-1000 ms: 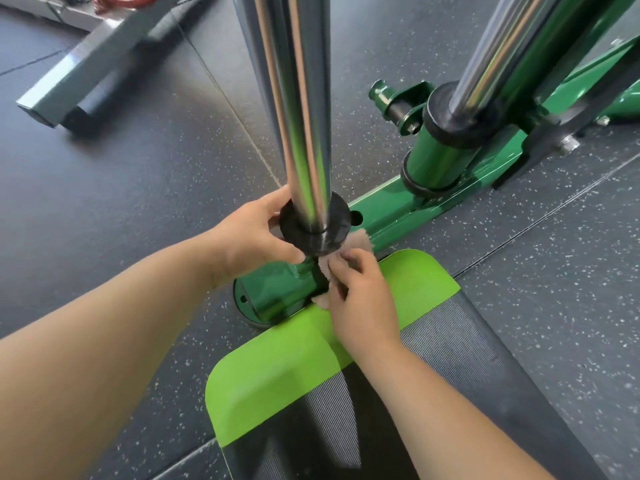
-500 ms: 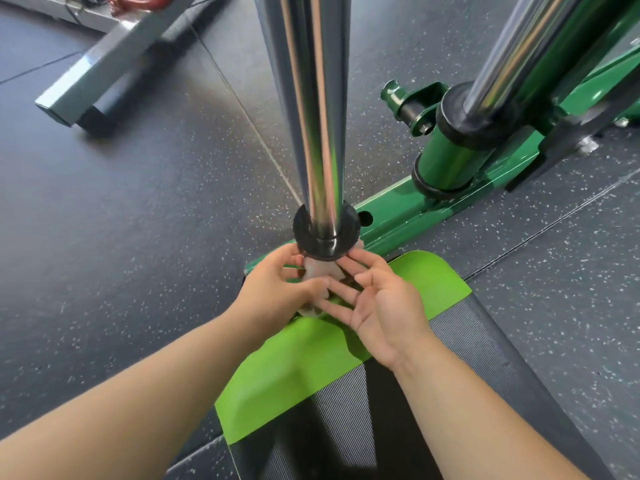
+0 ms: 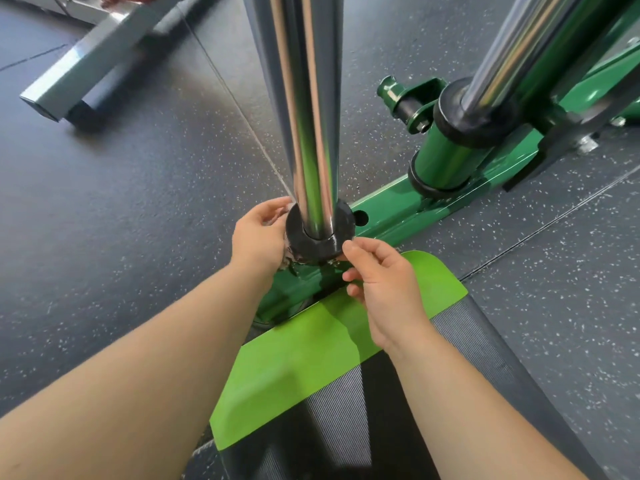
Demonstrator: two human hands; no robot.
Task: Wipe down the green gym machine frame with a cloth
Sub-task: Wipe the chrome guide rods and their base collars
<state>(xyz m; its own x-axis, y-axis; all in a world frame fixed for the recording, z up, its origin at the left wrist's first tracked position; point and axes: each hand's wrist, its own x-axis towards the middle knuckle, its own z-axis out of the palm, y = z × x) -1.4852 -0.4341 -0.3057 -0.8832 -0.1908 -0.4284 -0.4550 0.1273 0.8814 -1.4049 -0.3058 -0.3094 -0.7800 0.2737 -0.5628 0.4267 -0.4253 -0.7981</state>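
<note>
Glossy green frame (image 3: 398,209) runs along the speckled floor (image 3: 121,202) from centre toward 2 o'clock, carrying a chrome post (image 3: 304,133) ringed by a black collar (image 3: 317,242). Left hand (image 3: 258,237) curls round the collar at 9 o'clock, pale cloth (image 3: 287,251) barely showing beneath. Right hand (image 3: 377,275), fingers curled, pinches at 4 o'clock; what its grip holds is unclear.

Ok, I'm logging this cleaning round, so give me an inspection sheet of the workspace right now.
Surface: dark speckled rubber floor.
Job's things: green frame; cloth mostly hidden under the black collar of the chrome post.
Clutter: lime and grey mat against the frame.
Hands: left hand grips the cloth beside the collar; right hand pinches near the collar's underside, contents unclear.
Cables: nothing seen.
Surroundings: grey metal beam far left.
</note>
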